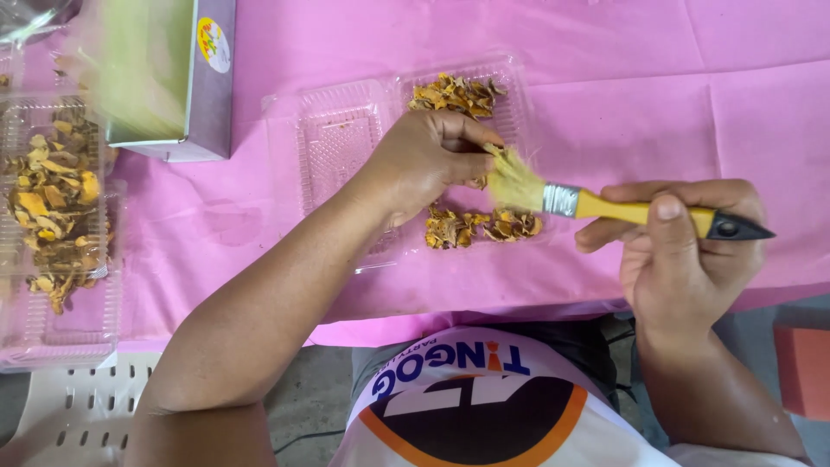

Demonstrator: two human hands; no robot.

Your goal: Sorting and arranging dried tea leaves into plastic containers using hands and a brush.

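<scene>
1. Left hand [428,160] pinches a dried yellow piece [481,156] over the clear tray [341,138], centre.
2. Right hand [683,251] grips the brush [605,206], bristles touching it.
3. Light strokes seem best; pieces look brittle.

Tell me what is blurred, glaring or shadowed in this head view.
Head view: light is soft and even; the left hand, right hand and brush are sharp. The box at upper left is smeared by blur. Faint glare marks the clear tray ridges. Only weak shadows fall on the pink cloth.
</scene>
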